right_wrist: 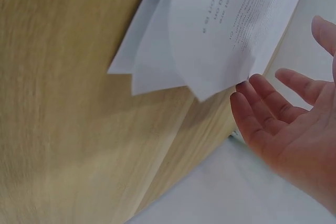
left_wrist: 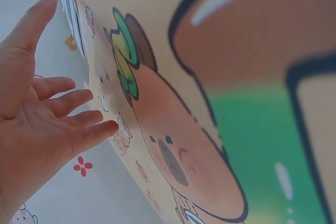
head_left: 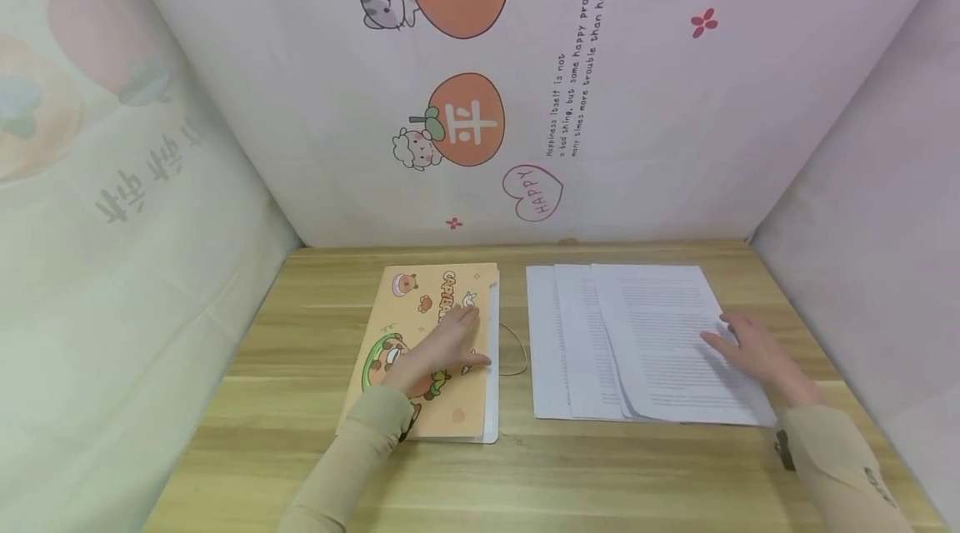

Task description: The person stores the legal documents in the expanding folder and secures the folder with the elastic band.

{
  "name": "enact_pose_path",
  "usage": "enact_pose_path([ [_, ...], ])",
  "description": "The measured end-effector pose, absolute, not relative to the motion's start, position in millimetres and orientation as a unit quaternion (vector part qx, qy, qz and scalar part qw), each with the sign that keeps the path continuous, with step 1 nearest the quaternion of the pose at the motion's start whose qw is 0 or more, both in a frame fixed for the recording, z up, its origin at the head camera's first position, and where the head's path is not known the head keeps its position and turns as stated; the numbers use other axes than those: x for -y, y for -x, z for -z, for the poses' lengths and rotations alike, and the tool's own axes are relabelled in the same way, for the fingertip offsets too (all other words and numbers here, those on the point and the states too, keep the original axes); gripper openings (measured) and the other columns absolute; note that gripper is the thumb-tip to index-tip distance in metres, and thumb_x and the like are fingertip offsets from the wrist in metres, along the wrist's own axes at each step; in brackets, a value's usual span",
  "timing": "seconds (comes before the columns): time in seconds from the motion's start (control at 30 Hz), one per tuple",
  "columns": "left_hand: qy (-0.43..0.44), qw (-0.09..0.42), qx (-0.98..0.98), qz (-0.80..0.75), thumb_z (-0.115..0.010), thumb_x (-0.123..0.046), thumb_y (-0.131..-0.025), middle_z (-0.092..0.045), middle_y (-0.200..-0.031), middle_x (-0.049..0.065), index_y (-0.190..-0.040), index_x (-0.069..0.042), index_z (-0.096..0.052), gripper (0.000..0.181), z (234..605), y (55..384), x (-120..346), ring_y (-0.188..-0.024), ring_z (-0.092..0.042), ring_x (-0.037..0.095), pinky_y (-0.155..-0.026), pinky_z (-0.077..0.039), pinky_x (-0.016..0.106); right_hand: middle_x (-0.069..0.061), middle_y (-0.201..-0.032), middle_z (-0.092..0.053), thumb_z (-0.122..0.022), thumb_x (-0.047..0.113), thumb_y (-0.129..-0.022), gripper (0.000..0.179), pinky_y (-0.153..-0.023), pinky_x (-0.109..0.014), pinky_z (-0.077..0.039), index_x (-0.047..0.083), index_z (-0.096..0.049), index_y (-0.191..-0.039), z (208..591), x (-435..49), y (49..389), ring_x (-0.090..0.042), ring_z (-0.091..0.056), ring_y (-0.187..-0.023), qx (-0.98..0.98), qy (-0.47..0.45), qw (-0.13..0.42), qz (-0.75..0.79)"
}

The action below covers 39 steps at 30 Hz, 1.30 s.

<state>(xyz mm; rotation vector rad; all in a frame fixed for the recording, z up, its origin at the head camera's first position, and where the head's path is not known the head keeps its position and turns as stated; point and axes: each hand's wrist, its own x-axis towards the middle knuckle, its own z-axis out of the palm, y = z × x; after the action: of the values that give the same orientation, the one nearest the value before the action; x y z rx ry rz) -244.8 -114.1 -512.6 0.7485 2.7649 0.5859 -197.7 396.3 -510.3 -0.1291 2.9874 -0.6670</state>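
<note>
On the left side of the table lies a yellow-orange folder (head_left: 468, 400) with a cartoon capybara cover, its layered edge showing in the left wrist view. Above that cover is my left hand (head_left: 442, 346), its fingers extended and the thumb spread toward the right edge. The left wrist view shows the same hand (left_wrist: 58, 98) palm visible, gripping nothing. Several printed sheets (head_left: 667, 341) lie fanned out to the right. My right hand (head_left: 757, 354) is at their right edge, fingers loosely bent. In the right wrist view its fingertips (right_wrist: 242, 90) come close to the paper; contact cannot be told.
A thin cord loop (head_left: 523, 354) extends from the folder's right side onto the wooden table (head_left: 600, 475). Printed white cloth (head_left: 637, 183) stands behind the table and along both sides.
</note>
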Motion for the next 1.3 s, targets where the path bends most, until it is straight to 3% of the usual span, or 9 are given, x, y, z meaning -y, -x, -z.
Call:
enact_pose_path([
  [0.23, -0.26, 0.116, -0.94, -0.188, -0.076, -0.045, -0.084, -0.03, -0.159, 0.026, -0.152, 0.007, -0.028, 0.098, 516, 245, 113, -0.15, -0.022, 0.046, -0.125, -0.02, 0.051, -0.046, -0.12, -0.05, -0.049, 0.04, -0.101, 0.073, -0.09, -0.067, -0.043, -0.025, -0.038, -0.134, 514, -401, 201, -0.058, -0.05, -0.11, -0.975, 0.034, 0.04, 0.215],
  [0.47, -0.269, 0.112, -0.941, -0.173, -0.076, -0.045, -0.083, -0.032, -0.157, 0.028, -0.15, 0.009, -0.031, 0.097, 518, 243, 111, -0.148, -0.026, 0.046, -0.123, -0.024, 0.054, -0.035, -0.102, -0.063, -0.057, 0.032, -0.098, 0.059, -0.072, -0.046, -0.05, -0.02, -0.052, -0.123, 515, -404, 205, -0.038, -0.06, -0.088, -0.974, 0.047, 0.032, 0.221],
  [0.67, -0.275, 0.105, -0.941, -0.168, -0.077, -0.044, -0.083, -0.034, -0.156, 0.028, -0.149, 0.008, -0.033, 0.095, 516, 242, 109, -0.148, -0.028, 0.045, -0.123, -0.025, 0.053, -0.04, -0.111, -0.061, -0.061, 0.031, -0.096, 0.058, -0.078, -0.053, -0.053, -0.02, -0.054, -0.122, 512, -408, 206, -0.045, -0.063, -0.096, -0.97, 0.031, 0.06, 0.232],
  [0.97, -0.285, 0.101, -0.94, -0.158, -0.076, -0.044, -0.083, -0.034, -0.156, 0.028, -0.148, 0.008, -0.034, 0.094, 514, 240, 108, -0.147, -0.03, 0.046, -0.122, -0.026, 0.055, -0.038, -0.112, -0.063, -0.069, 0.024, -0.088, 0.059, -0.072, -0.036, -0.053, -0.021, -0.052, -0.124, 508, -413, 210, -0.036, -0.065, -0.092, -0.959, 0.002, 0.102, 0.265],
  [1.3, -0.282, 0.103, -0.941, -0.154, -0.073, -0.044, -0.086, -0.034, -0.156, 0.027, -0.149, 0.007, -0.033, 0.09, 518, 241, 106, -0.146, -0.029, 0.047, -0.121, -0.027, 0.057, -0.045, -0.12, -0.053, -0.072, 0.018, -0.082, 0.068, -0.082, -0.055, -0.051, -0.025, -0.044, -0.126, 500, -411, 212, -0.051, -0.058, -0.102, -0.951, -0.037, 0.133, 0.278],
])
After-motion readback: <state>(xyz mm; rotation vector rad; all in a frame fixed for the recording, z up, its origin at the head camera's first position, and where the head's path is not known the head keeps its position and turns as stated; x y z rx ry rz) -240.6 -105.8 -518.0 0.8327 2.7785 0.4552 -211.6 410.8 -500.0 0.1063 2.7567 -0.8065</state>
